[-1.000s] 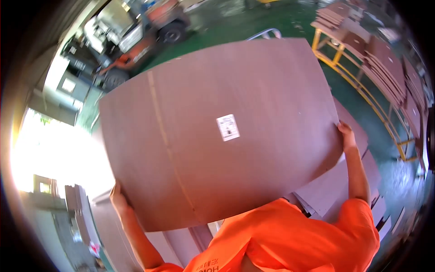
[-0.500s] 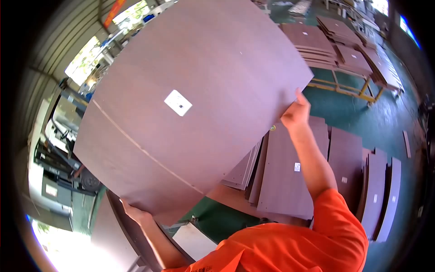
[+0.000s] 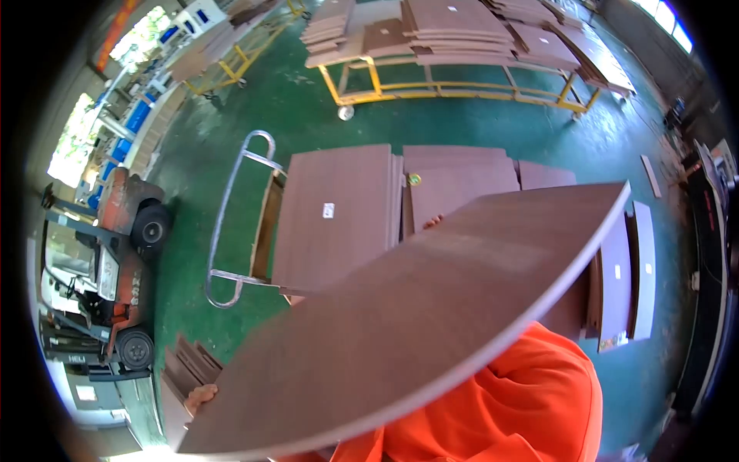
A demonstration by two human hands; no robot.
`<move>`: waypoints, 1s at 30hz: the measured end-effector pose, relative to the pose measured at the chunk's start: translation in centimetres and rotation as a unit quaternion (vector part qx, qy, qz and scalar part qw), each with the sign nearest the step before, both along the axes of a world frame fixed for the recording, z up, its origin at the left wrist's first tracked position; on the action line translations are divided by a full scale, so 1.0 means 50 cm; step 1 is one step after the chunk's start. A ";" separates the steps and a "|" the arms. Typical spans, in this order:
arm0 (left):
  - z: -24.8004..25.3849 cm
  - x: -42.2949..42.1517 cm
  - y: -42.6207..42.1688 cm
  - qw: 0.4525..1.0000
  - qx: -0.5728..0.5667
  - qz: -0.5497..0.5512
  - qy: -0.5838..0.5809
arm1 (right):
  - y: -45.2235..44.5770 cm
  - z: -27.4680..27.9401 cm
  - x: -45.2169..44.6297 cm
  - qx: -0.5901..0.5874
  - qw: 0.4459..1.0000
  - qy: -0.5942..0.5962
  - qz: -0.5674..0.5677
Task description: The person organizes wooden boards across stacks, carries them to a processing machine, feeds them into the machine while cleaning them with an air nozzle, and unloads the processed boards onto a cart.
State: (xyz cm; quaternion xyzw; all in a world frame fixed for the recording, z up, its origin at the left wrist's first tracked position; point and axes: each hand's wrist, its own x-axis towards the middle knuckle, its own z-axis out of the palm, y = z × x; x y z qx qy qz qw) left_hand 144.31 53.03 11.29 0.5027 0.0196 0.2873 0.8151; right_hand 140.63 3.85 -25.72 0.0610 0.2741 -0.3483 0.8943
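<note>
i hold a big brown panel [image 3: 416, 316] tilted across my front, my left hand [image 3: 202, 398] clasping its left end while my right hand [image 3: 433, 222] shows only fingertips curled over the far edge, the rest hidden by the board. the panel covers part of the stacked boards [image 3: 335, 223] ahead, which sit beside a bent metal handle [image 3: 218, 223], and a yellow-framed rack [image 3: 400, 96] loaded with more boards stands beyond, across the green floor [image 3: 269, 108]. a forklift [image 3: 123, 269] is on my left, and narrow boards [image 3: 616, 289] show by the panel's right end.
</note>
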 end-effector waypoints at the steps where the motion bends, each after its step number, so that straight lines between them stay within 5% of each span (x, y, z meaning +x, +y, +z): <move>1: -0.021 0.000 0.018 1.000 0.014 0.008 0.000 | 0.011 -0.001 -0.027 0.001 1.000 0.019 0.007; 12: -0.085 -0.030 0.180 0.993 0.056 0.007 -0.100 | 0.062 -0.050 -0.248 -0.019 0.982 0.164 0.092; 22: -0.124 -0.053 0.195 0.945 0.040 -0.176 -0.272 | -0.044 -0.055 -0.213 -0.061 0.965 0.213 0.141; 27: -0.143 -0.080 0.195 0.932 0.064 -0.242 -0.263 | -0.058 -0.059 -0.180 -0.064 0.958 0.227 0.162; 30: -0.142 -0.116 0.198 0.951 0.051 -0.264 -0.153 | -0.071 -0.056 -0.163 -0.067 0.956 0.234 0.167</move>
